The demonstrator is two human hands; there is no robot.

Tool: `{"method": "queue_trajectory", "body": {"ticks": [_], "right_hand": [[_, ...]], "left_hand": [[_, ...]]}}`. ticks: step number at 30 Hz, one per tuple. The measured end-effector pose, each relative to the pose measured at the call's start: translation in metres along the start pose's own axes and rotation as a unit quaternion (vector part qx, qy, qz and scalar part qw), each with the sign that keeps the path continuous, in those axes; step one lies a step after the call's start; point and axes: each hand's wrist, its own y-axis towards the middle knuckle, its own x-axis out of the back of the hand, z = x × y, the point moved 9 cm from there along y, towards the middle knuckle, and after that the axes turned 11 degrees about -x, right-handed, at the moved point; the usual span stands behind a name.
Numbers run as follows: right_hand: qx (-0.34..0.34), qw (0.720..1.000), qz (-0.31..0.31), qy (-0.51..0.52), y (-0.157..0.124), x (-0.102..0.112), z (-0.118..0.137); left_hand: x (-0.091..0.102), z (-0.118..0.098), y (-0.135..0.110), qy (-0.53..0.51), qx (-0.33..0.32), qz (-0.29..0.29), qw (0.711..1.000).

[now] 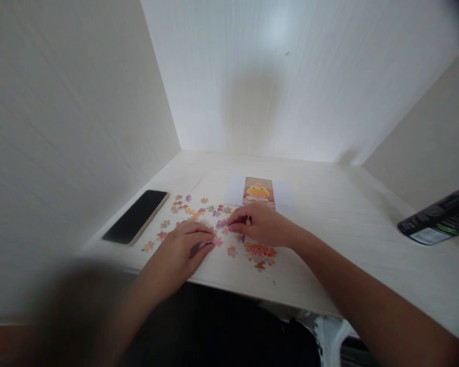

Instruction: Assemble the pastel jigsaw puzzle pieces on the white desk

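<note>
My right hand (262, 225): fingertips pinched shut among the loose puzzle pieces (199, 210), can't tell if one's in the pinch. Left hand (181, 250) flat and released, fingers resting on pieces just left of it. Joined orange cluster (260, 251) near side of right hand. Duck picture card (258, 191) just beyond. Phone (135, 216) left, black can (439, 218) well right.

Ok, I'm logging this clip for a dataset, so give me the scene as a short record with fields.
Surface: pale wooden desk
Left hand: flat, fingers resting on loose puzzle pieces
Right hand: fingertips pinched among the pieces; hold unclear
Joined pieces: orange cluster beside right hand
Rest: phone left; duck picture behind; dark container right
</note>
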Motion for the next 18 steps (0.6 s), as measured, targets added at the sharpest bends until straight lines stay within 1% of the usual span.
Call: {"method": "queue_trajectory", "body": {"ticks": [6,18], "right_hand": [[0.047,0.998,0.020,-0.044,-0.002,-0.015,0.011],[0.033,0.997,0.001,-0.064,0.000,-0.019,0.011]], "left_hand": [[-0.003,0.001,-0.001,0.006,-0.005,0.010,1.000],[0.000,0.000,-0.001,-0.006,-0.014,-0.006,1.000]]}}
